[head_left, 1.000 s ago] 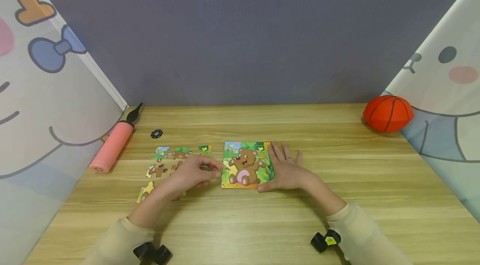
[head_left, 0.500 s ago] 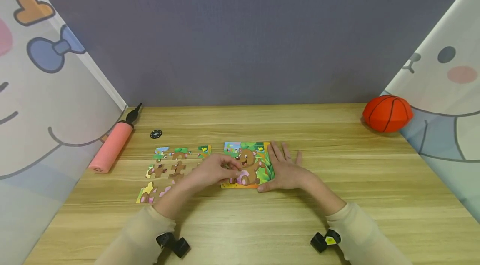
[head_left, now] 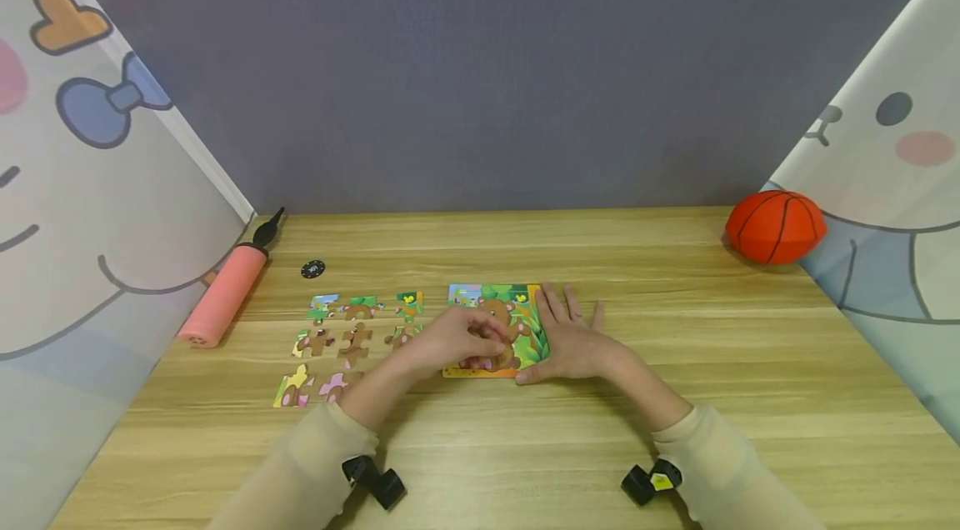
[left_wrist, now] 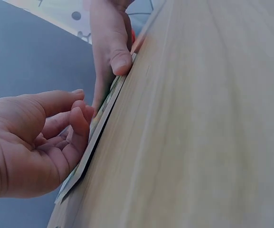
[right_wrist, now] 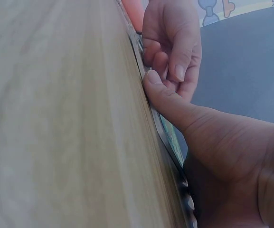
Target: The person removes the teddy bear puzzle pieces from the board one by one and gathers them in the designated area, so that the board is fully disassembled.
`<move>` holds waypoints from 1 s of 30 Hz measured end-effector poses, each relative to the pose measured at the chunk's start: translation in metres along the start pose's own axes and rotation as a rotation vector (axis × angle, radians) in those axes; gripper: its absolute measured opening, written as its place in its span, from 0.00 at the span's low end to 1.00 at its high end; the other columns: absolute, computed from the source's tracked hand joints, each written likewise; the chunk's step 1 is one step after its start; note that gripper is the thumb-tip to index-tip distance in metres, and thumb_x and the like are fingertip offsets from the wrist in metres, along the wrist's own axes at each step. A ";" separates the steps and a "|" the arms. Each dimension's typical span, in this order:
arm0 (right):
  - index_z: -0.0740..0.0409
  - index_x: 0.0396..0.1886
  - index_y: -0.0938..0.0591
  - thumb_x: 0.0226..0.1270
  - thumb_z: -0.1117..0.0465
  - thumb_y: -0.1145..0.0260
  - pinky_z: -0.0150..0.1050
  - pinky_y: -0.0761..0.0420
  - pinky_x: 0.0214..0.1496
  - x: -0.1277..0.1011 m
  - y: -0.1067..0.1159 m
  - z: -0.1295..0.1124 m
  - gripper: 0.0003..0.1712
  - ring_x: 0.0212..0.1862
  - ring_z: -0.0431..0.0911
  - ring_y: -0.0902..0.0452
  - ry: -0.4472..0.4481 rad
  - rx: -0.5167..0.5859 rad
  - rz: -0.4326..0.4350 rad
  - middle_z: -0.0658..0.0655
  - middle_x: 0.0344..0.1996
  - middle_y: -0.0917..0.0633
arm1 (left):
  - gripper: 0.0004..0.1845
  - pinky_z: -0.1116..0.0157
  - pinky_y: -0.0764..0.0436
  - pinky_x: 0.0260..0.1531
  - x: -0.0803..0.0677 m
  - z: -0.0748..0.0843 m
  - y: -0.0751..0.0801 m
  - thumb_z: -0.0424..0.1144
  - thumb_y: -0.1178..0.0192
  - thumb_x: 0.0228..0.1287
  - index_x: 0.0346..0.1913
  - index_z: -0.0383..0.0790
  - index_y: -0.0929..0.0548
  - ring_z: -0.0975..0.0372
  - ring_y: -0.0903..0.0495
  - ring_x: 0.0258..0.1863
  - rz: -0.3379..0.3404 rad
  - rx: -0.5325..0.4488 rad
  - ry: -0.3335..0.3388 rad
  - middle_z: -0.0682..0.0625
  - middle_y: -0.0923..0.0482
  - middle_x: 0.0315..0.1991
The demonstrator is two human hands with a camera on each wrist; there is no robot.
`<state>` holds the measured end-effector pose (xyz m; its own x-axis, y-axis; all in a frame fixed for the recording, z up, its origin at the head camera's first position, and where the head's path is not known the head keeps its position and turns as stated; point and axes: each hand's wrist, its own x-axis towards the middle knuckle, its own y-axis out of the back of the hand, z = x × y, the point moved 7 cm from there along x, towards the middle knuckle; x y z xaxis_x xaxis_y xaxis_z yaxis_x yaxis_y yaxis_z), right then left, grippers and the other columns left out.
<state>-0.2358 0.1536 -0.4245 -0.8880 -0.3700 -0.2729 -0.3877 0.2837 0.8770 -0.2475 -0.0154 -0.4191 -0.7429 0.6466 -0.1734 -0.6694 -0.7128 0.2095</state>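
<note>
A flat picture board point(head_left: 534, 351) with a cartoon bear lies in the middle of the wooden table. My right hand point(head_left: 573, 342) rests on its right edge with spread fingers, the thumb at the near right corner. Over the left and middle part of the picture is my left hand point(head_left: 461, 340), with loosely bent fingers. In the left wrist view, nothing shows between the left thumb and fingertips point(left_wrist: 78, 107), which are close to the board's surface; whether they touch it is unclear. To the left lie several loose jigsaw pieces point(head_left: 356, 338), some partly covered by the left arm.
A pink hand pump point(head_left: 225, 292) with a black nozzle lies at the far left. Near it is a round black chip point(head_left: 312, 269). A red ball point(head_left: 776, 227) with black lines sits at the back right. A grey wall point(head_left: 480, 80) stands behind the table.
My left hand has moved right, from the board's left edge to over the bear picture, uncovering more jigsaw pieces. The right hand and the board have stayed in place.
</note>
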 end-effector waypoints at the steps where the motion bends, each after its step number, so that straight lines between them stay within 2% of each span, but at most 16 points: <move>1: 0.63 0.81 0.64 0.48 0.24 0.28 0.79 0.77 0.63 0.000 0.000 0.000 0.81 0.77 0.67 0.79 0.001 0.000 0.000 0.63 0.80 0.68 | 0.13 0.67 0.24 0.22 0.001 0.000 -0.001 0.34 0.34 0.68 0.53 0.35 0.14 0.60 0.21 0.23 -0.004 0.003 -0.001 0.43 0.16 0.33; 6: 0.64 0.81 0.64 0.49 0.24 0.29 0.79 0.77 0.63 0.000 -0.001 0.000 0.81 0.77 0.67 0.79 0.005 0.006 -0.003 0.63 0.80 0.68 | 0.17 0.68 0.26 0.21 0.006 0.000 -0.005 0.34 0.34 0.68 0.58 0.37 0.17 0.61 0.21 0.23 -0.027 -0.003 0.001 0.44 0.16 0.36; 12: 0.64 0.81 0.64 0.49 0.24 0.29 0.80 0.77 0.62 0.001 -0.001 0.001 0.80 0.77 0.67 0.79 0.007 0.002 -0.003 0.63 0.80 0.68 | 0.21 0.70 0.31 0.18 0.012 0.000 -0.011 0.32 0.35 0.69 0.64 0.35 0.21 0.63 0.28 0.18 -0.065 -0.001 0.020 0.46 0.18 0.34; 18: 0.64 0.81 0.64 0.49 0.24 0.28 0.80 0.76 0.62 0.001 0.000 0.000 0.80 0.77 0.67 0.78 0.013 0.002 0.003 0.63 0.80 0.68 | 0.24 0.70 0.25 0.20 0.015 0.003 -0.016 0.31 0.34 0.67 0.65 0.32 0.22 0.64 0.27 0.16 -0.091 0.030 0.030 0.45 0.18 0.29; 22: 0.64 0.81 0.64 0.49 0.24 0.28 0.80 0.76 0.62 0.001 0.000 0.000 0.80 0.77 0.67 0.78 0.013 0.001 0.004 0.63 0.80 0.68 | 0.24 0.71 0.26 0.18 0.016 0.004 -0.017 0.30 0.35 0.67 0.65 0.31 0.22 0.64 0.27 0.14 -0.100 0.026 0.030 0.45 0.18 0.27; 26: 0.64 0.81 0.64 0.49 0.24 0.28 0.80 0.77 0.62 0.001 0.000 0.000 0.80 0.77 0.67 0.79 0.011 0.002 0.002 0.63 0.80 0.68 | 0.22 0.71 0.27 0.18 0.017 0.003 -0.017 0.30 0.37 0.69 0.64 0.30 0.22 0.65 0.28 0.14 -0.096 0.001 0.021 0.45 0.20 0.25; 30: 0.64 0.81 0.64 0.49 0.24 0.28 0.79 0.77 0.62 0.001 0.000 0.000 0.80 0.77 0.67 0.79 0.008 0.004 -0.001 0.62 0.80 0.68 | 0.18 0.71 0.25 0.18 0.017 0.004 -0.014 0.29 0.37 0.69 0.60 0.30 0.19 0.64 0.27 0.15 -0.054 -0.027 0.012 0.46 0.21 0.26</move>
<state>-0.2364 0.1536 -0.4251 -0.8858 -0.3772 -0.2703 -0.3892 0.2867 0.8754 -0.2505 0.0070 -0.4214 -0.7053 0.6816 -0.1950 -0.7087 -0.6839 0.1731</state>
